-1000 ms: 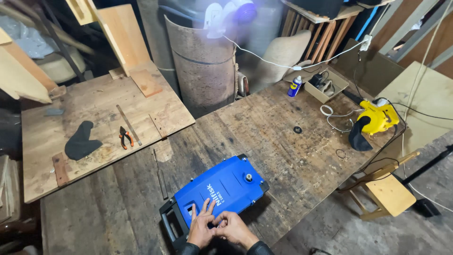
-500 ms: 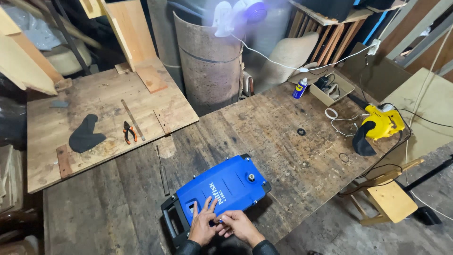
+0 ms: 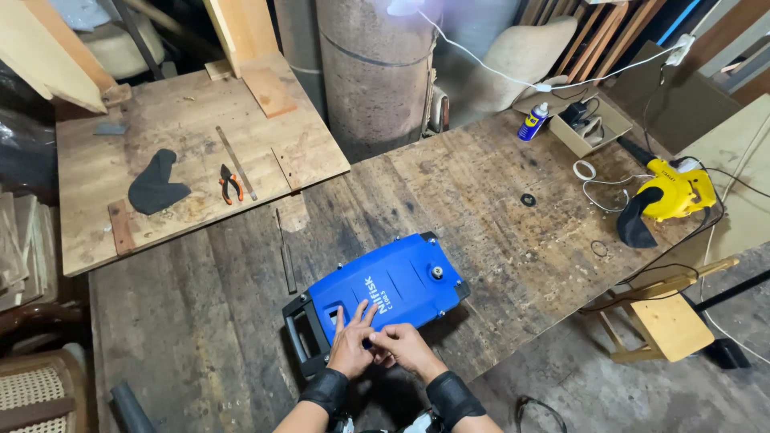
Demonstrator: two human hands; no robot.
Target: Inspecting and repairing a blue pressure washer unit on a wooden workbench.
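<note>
Bare worktop [image 3: 481, 192] far of the blue machine [image 3: 385, 290], open for a hand to pass. To the left, a thin metal rod [image 3: 285, 252] lying just beside the machine. Farther right, a small black ring [image 3: 528, 200], coiled white cord [image 3: 597, 183] and yellow power tool [image 3: 672, 192] crowding that edge. Far left, pliers [image 3: 230, 183] and black cloth [image 3: 156, 184] on the raised board [image 3: 192, 112].

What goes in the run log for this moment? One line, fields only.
left hand: flat on blue machine | right hand: fingertips on its near edge | machine: lying on wooden table | pliers: untouched
</note>
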